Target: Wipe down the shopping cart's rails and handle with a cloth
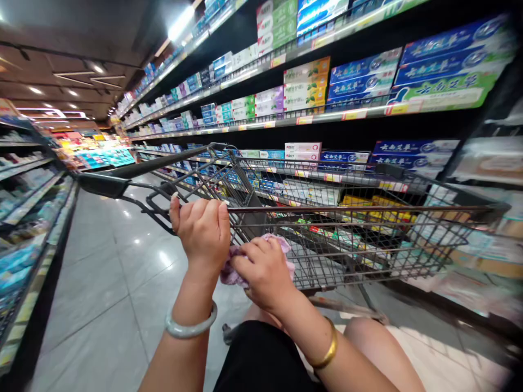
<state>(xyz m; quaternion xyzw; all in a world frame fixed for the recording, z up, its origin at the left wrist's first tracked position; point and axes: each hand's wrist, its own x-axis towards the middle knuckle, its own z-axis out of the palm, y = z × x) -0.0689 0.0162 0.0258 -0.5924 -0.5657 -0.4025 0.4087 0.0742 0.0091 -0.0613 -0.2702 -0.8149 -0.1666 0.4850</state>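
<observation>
A wire shopping cart [327, 209] stands sideways in front of me, its handle [104, 185] pointing left. My left hand [202, 228], with a pale bangle at the wrist, is wrapped round the cart's top side rail near the handle end. Lower and to the right, my right hand [263, 269], with a gold bangle, is closed on a crumpled pink-purple cloth [235, 269] against the cart's wire side. Part of the cloth shows above and behind the fingers.
Shelves of boxed goods [355, 79] run along the right side behind the cart. Another stocked shelf [24, 218] lines the left edge. Grey tiled floor [98, 288] lies between them. My bent knees are below the cart.
</observation>
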